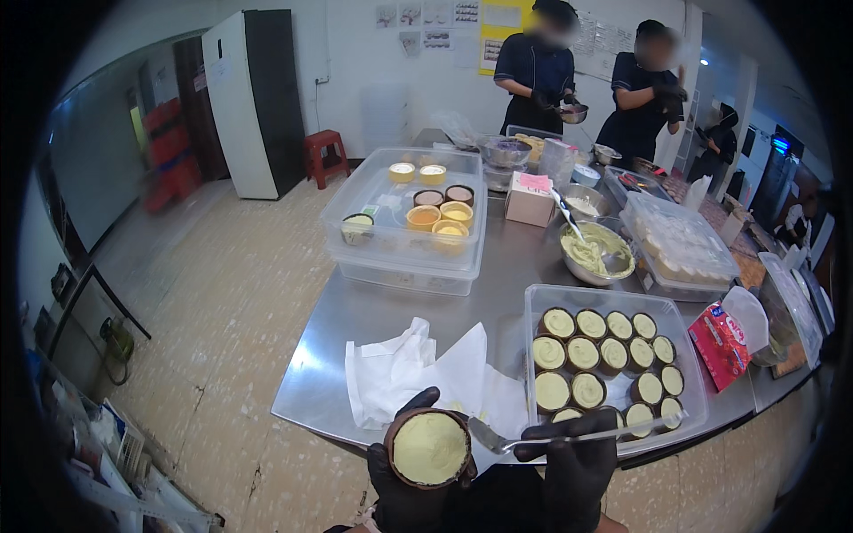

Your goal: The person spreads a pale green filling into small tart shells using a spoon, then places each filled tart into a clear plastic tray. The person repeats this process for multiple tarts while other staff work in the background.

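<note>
My left hand point(410, 508), in a black glove, holds up a round brown tart shell point(431, 448). Pale green cream fills it to the rim, with a mostly smooth top. In my gloved right hand point(574, 460) is a small metal spatula point(490, 437), its blade close to the shell's right rim; whether they touch I cannot tell. Right behind that hand, a clear plastic tub point(686, 400) contains rows of similar cream-filled shells point(584, 353). Crumpled white paper point(426, 373) lies on the steel table point(313, 386) beyond my left hand.
A steel bowl of green cream point(596, 256) with a white-handled spatula stands behind the tub. Stacked clear containers with tarts point(403, 266) occupy the left side. A red packet point(720, 346) stands at right. Two co-workers point(536, 80) stand across the table.
</note>
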`<state>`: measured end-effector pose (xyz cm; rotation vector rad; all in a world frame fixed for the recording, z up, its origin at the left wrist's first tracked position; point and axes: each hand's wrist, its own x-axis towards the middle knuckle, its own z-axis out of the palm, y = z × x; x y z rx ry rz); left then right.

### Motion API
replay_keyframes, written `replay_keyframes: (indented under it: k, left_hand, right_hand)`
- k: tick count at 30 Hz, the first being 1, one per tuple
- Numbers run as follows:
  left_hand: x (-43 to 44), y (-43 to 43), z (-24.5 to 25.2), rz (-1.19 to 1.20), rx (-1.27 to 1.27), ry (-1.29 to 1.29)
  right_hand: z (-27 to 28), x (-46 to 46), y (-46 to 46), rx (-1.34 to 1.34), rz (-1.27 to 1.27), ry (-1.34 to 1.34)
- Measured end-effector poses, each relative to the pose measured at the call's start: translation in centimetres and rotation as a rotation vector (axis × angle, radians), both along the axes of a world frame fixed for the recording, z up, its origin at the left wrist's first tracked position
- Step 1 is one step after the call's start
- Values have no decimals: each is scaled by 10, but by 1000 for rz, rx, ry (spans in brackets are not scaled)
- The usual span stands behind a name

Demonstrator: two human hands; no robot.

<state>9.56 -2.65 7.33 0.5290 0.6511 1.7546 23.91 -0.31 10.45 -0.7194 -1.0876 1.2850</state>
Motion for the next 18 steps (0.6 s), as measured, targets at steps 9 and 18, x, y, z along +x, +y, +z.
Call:
replay_keyframes:
  k: [9, 18]
  left_hand:
    - [1, -4, -10, -22, 100, 28]
    - [10, 0, -9, 143, 33, 142]
  right_hand:
    - [-7, -6, -5, 508, 94, -278]
    - [-4, -12, -3, 523, 63, -300]
